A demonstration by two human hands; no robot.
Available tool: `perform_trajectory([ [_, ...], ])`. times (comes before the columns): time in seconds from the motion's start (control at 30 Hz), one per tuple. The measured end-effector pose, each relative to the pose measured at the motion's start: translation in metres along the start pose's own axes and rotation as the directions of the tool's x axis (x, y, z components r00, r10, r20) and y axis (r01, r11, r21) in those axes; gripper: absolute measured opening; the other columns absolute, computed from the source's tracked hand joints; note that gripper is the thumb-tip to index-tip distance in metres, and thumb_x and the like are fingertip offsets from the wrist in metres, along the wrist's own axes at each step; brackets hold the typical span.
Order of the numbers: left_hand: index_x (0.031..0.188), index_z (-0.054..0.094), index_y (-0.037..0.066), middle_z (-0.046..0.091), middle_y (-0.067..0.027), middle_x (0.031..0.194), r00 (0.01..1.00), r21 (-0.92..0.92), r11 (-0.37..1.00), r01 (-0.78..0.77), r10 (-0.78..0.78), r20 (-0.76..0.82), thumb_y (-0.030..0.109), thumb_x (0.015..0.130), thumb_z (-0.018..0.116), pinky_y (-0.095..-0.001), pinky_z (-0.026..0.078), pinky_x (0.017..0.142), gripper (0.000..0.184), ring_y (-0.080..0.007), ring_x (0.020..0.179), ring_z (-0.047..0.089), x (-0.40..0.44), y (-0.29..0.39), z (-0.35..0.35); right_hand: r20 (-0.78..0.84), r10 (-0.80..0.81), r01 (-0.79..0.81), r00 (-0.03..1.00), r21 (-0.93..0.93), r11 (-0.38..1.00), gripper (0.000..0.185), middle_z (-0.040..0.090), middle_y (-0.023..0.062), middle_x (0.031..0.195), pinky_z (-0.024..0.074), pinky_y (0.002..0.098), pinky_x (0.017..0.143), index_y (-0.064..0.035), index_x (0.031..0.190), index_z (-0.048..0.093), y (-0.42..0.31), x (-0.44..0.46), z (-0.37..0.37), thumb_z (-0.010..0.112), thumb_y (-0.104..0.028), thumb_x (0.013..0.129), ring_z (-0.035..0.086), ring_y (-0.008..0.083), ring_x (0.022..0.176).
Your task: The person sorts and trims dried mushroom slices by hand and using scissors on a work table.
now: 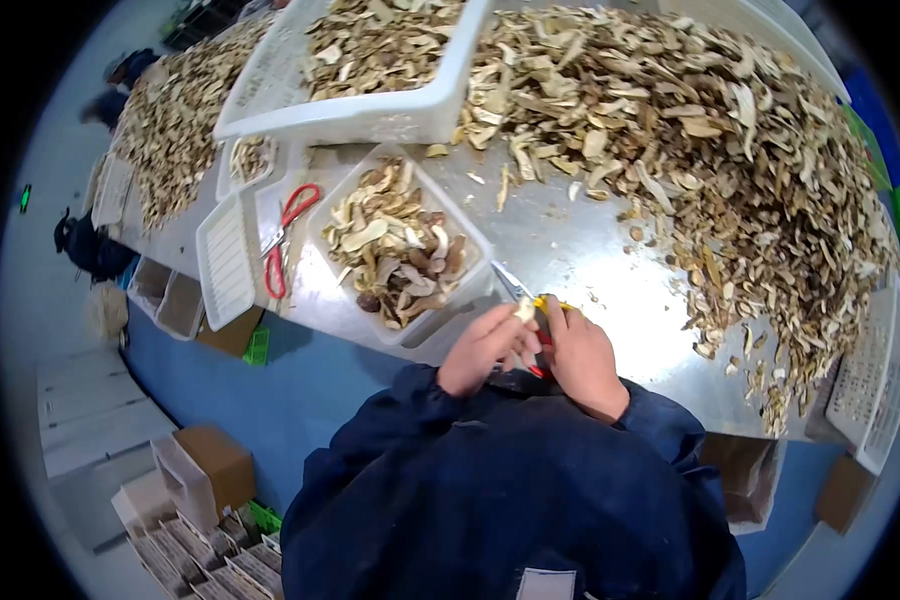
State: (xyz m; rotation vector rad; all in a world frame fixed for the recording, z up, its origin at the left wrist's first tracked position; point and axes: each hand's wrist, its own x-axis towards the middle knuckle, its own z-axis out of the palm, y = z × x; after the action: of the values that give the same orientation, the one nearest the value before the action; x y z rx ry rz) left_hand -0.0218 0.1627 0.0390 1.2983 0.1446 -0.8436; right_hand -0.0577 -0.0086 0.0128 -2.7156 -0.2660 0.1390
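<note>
"Since the lens blacks out the corners, what gets lost?"

"Some of the biggest things. The steel table (615, 245) is buried at its far side, the great heap of dried mushroom slices (710, 130) covers its right part, and the large white bin (335, 120) is cut off at the top. Far left, a person (125, 80) in dark clothes is too blurred to make out."

"And the room to move?"

"The widest bare steel lies between that heap and the white tub (480, 245) of slices, ahead of the right hand (582, 360). The near edge runs just in front of the dark jacket (510, 490). Left of the tub, the slotted white tray (225, 260) and the red-handled scissors (275, 275) leave only narrow strips."

"What about the fingers?"

"On the right hand they are curled round the grips of the red-and-yellow scissors (542, 335), whose blades point toward the tub's right corner; I can't tell if they touch it, or how far the blades are parted. The left hand (485, 345) has its fingers pinched together on a pale mushroom piece (524, 309), close beside those scissors; its lower part is covered by the fingertips."
</note>
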Motion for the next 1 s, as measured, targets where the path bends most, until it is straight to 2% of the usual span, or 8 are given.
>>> perform_trajectory([
  [0.13,0.105,0.055,0.003,0.052,0.0022,0.079,0.997,-0.027,0.998,-0.058,0.06,0.05,0.02,0.099,0.039,-0.0204,0.037,0.058,0.024,-0.0067,0.068,0.047,-0.003,-0.005,-0.007,0.191,0.137,-0.162,0.972,0.122,0.979,0.067,0.056,0.0233,0.093,0.0508,0.0422,0.072,0.0058,0.133,0.035,-0.006,0.005,-0.01,0.061,-0.007,0.073,0.06,0.0369,0.083],
  [0.2,0.106,0.055,0.003,0.052,0.0021,0.079,0.996,-0.057,0.995,-0.085,0.087,0.033,0.019,0.099,0.039,-0.0204,0.037,0.058,0.024,-0.0062,0.067,0.046,-0.004,-0.01,-0.014,-0.057,0.005,0.017,0.998,0.373,0.927,0.067,0.059,0.0263,0.099,0.0501,0.0424,0.071,0.0022,0.136,0.034,0.028,0.004,0.004,0.057,-0.002,0.072,0.059,0.044,0.082],
  [0.3,0.108,0.053,0.003,0.05,0.0022,0.077,0.991,-0.024,0.991,-0.13,0.131,0.026,0.02,0.1,0.038,-0.0196,0.036,0.058,0.024,-0.0051,0.065,0.045,-0.006,-0.002,-0.017,0.125,0.287,-0.29,0.95,0.7,0.653,0.055,0.061,0.0153,0.074,0.049,0.0343,0.069,-0.0046,0.127,0.046,0.044,-0.005,-0.013,0.067,-0.013,0.076,0.063,0.0257,0.07],
  [0.4,0.107,0.052,0.004,0.049,0.0024,0.076,0.989,-0.033,0.99,-0.135,0.137,0.054,0.022,0.101,0.038,-0.0194,0.035,0.056,0.023,-0.0053,0.062,0.043,-0.002,0.002,-0.007,0.211,0.246,-0.318,0.946,0.753,0.576,0.055,0.058,0.0126,0.071,0.0478,0.0324,0.065,-0.0042,0.122,0.046,0.053,-0.035,-0.033,0.072,-0.018,0.075,0.06,0.0174,0.066],
  [0.77,0.096,0.049,0.006,0.045,0.0022,0.071,0.958,0.201,0.957,-0.209,0.159,0.238,0.021,0.101,0.036,-0.0214,0.032,0.053,0.02,-0.0056,0.06,0.037,0.018,0.009,0.044,0.199,0.36,-0.411,0.911,0.483,0.773,0.074,0.057,0.0096,0.076,0.0459,0.0379,0.063,-0.007,0.122,0.043,0.027,-0.091,-0.064,0.079,-0.039,0.067,0.059,0.0291,0.068],
  [0.87,0.095,0.047,0.007,0.039,0.0033,0.067,0.878,-0.267,0.957,0.111,0.032,0.478,0.023,0.102,0.033,-0.0205,0.031,0.049,0.022,-0.0054,0.057,0.034,0.03,0.0,0.039,0.177,0.367,-0.403,0.913,0.516,0.756,0.074,0.057,0.0095,0.074,0.0454,0.0386,0.062,-0.0066,0.122,0.044,0.03,-0.1,-0.063,0.079,-0.039,0.067,0.058,0.0291,0.067],
  [0.93,0.096,0.045,0.008,0.034,0.004,0.065,0.645,-0.578,0.492,0.651,0.043,0.763,0.023,0.102,0.031,-0.0195,0.029,0.046,0.021,-0.0054,0.055,0.032,0.042,-0.006,0.029,0.14,0.36,-0.378,0.922,0.524,0.763,0.072,0.056,0.0095,0.073,0.0453,0.039,0.062,-0.0059,0.121,0.045,0.03,-0.103,-0.062,0.08,-0.038,0.067,0.058,0.0291,0.068],
  [1.0,0.102,0.042,0.008,0.031,0.0048,0.065,0.566,-0.572,0.365,0.735,0.134,0.813,0.021,0.102,0.031,-0.018,0.028,0.042,0.017,-0.0053,0.053,0.03,0.046,-0.011,0.029,0.068,0.347,-0.335,0.935,0.487,0.807,0.071,0.056,0.0096,0.072,0.0453,0.0393,0.062,-0.0049,0.12,0.046,0.03,-0.104,-0.062,0.08,-0.038,0.067,0.058,0.029,0.069],
])
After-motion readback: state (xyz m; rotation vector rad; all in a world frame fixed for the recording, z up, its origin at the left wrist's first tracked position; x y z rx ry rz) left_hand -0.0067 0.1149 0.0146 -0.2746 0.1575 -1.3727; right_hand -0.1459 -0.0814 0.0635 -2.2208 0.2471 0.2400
